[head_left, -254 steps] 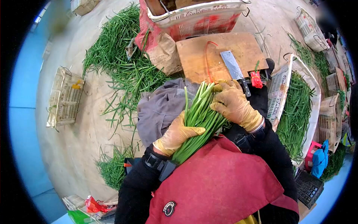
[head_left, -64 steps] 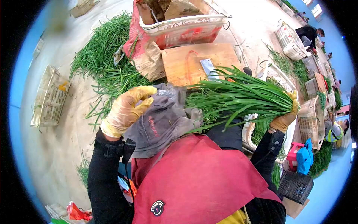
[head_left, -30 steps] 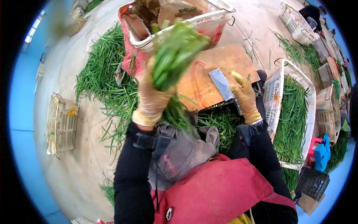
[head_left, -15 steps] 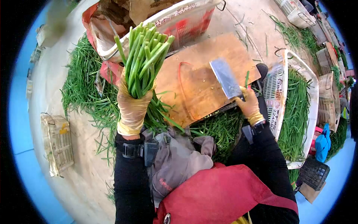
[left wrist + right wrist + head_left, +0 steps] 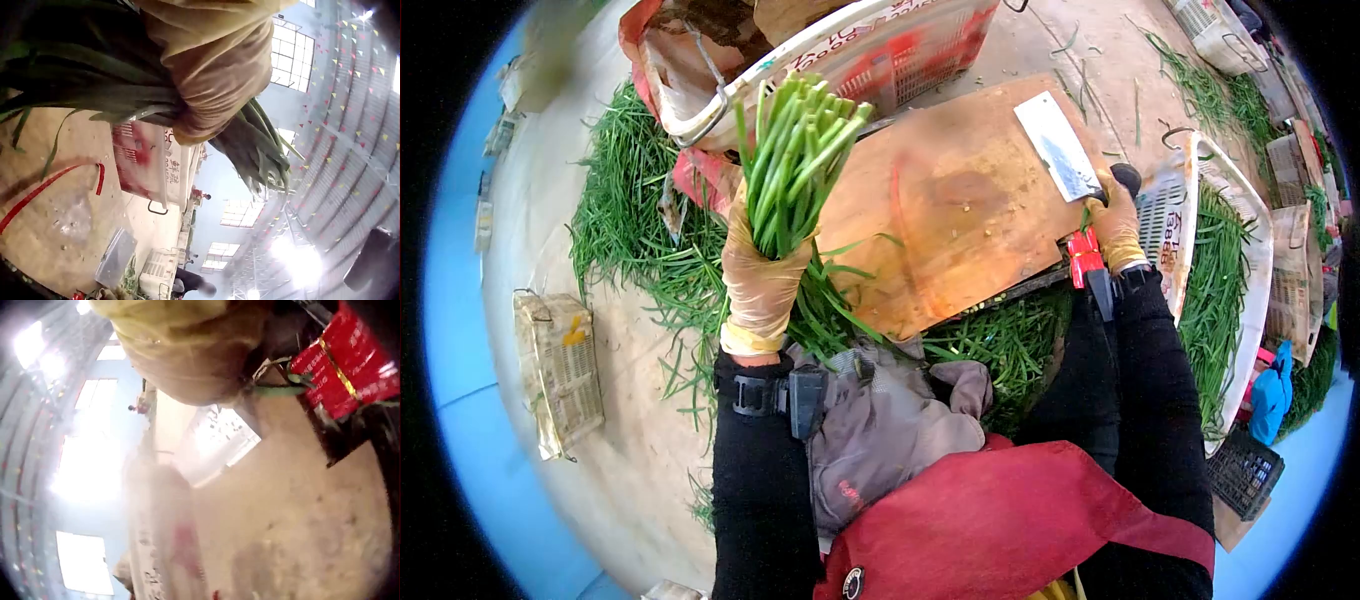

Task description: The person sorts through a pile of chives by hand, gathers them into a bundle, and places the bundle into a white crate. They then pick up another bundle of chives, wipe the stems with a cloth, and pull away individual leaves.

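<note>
My gloved left hand (image 5: 762, 275) grips a bunch of garlic chives (image 5: 798, 160) around its middle, pale cut stalk ends up and leaves hanging down. In the left wrist view the glove (image 5: 219, 75) wraps the chives (image 5: 256, 150). A wooden board (image 5: 970, 210) lies in front of me, a thin red strip (image 5: 898, 205) on it. At the board's right corner my gloved right hand (image 5: 1116, 222) holds a cleaver by its handle, mostly hidden by the fingers. The cleaver blade (image 5: 1055, 145) lies over the board. Just left of that hand sits a red packet (image 5: 1085, 258) with a gold band.
A large white crate (image 5: 850, 60) stands beyond the board. On the right is a crate (image 5: 1190, 190) full of chives. Loose chives (image 5: 625, 195) are heaped on the floor at left, near another crate (image 5: 558, 375). A grey cloth (image 5: 880, 430) covers my lap.
The bunch has swung from my right hand to my left, now stalks up. My right hand has taken the cleaver's handle and shifted it rightward to the board's corner.
</note>
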